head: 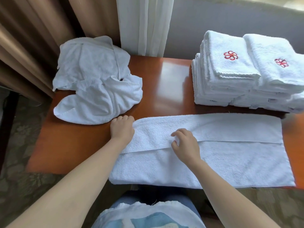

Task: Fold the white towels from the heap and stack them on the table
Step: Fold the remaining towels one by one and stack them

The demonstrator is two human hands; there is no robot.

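A white towel [230,155] lies spread in a long folded strip across the front of the brown table [172,83]. My left hand [122,129] grips the towel's far left corner, fingers curled over its edge. My right hand [185,144] hovers at the folded edge near the middle, fingers curled and pinching the fabric lightly. A heap of unfolded white towels [97,79] sits at the table's back left. Two stacks of folded towels [243,76] with red flower emblems stand at the back right.
Brown curtains [32,38] and a white sheer curtain [144,23] hang behind the table. Patterned carpet [21,186] shows to the left and below. The towel's near edge hangs slightly over the table's front edge.
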